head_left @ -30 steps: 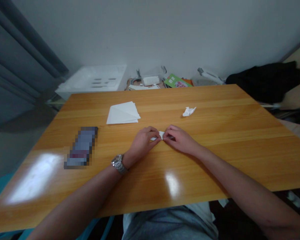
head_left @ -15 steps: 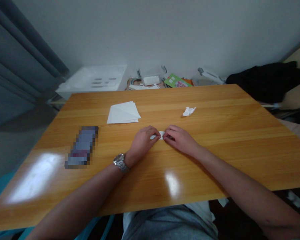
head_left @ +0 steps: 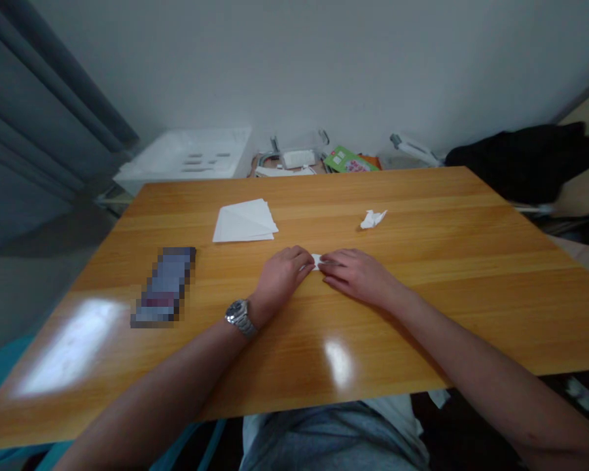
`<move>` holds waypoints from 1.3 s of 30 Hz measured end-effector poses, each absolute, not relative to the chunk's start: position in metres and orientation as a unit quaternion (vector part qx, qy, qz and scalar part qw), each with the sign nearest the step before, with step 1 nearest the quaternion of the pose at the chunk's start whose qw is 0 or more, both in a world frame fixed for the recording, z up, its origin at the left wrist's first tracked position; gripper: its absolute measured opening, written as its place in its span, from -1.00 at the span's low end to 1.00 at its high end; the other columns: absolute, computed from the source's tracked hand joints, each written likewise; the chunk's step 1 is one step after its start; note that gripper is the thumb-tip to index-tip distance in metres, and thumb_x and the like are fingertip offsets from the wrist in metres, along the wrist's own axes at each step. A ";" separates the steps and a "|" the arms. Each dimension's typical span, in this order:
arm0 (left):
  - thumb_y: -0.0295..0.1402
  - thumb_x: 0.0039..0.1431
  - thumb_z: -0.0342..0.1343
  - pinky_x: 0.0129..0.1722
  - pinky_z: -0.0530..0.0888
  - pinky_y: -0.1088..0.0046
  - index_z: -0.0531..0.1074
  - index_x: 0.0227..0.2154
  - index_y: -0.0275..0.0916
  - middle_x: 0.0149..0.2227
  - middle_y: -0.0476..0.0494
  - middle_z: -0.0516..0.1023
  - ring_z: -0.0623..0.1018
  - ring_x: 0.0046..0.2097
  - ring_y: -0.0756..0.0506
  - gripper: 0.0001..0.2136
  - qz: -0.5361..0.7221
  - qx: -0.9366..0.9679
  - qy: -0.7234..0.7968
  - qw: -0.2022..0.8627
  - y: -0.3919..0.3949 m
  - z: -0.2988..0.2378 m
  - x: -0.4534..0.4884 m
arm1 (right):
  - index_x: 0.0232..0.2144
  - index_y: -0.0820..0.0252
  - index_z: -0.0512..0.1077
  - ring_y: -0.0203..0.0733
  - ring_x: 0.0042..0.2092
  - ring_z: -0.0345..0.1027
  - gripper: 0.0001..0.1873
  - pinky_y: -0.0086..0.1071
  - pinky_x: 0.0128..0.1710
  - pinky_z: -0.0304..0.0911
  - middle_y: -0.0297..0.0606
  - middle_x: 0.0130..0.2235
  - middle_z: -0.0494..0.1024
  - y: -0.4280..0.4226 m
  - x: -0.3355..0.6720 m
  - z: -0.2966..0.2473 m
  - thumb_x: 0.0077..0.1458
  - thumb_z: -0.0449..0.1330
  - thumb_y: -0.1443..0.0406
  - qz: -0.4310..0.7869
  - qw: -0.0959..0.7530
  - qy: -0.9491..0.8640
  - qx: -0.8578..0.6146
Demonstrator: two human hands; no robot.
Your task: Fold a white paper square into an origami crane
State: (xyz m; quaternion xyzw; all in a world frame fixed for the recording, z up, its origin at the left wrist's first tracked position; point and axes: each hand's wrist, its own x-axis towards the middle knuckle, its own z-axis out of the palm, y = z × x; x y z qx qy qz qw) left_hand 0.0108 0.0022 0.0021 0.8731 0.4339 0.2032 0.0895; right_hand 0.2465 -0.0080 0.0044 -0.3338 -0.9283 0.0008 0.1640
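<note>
Both hands meet at the middle of the wooden table point(head_left: 422, 281). A small folded white paper point(head_left: 317, 261) lies flat between them, mostly covered. My left hand point(head_left: 281, 277), with a metal watch on its wrist, curls its fingers down on the paper's left part. My right hand point(head_left: 360, 276) presses its fingertips together on the paper's right part. A stack of folded white paper sheets point(head_left: 244, 222) lies beyond my left hand. A small crumpled white paper piece point(head_left: 372, 218) sits beyond my right hand.
A blurred-out flat dark object point(head_left: 163, 286) lies on the table to the left. Behind the table's far edge stand a white plastic box point(head_left: 186, 154), a green booklet point(head_left: 346, 159) and assorted clutter. Dark cloth point(head_left: 520, 157) is heaped at the right.
My right fingers have flattened a little over the small paper, so less of it shows. The view has shifted slightly; both hands stay in the same place.
</note>
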 end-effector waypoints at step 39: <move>-0.50 0.40 -0.09 0.25 0.36 0.11 0.28 0.30 -0.30 0.32 -0.31 0.35 0.42 0.27 -0.22 -0.55 0.054 0.928 0.361 -0.075 -0.019 0.003 -0.015 | 0.29 0.29 0.34 -0.02 0.30 0.31 -0.52 -0.07 0.31 0.26 -0.05 0.32 0.37 -0.005 0.263 -0.006 0.45 -0.06 0.26 0.059 0.135 -0.917 -0.370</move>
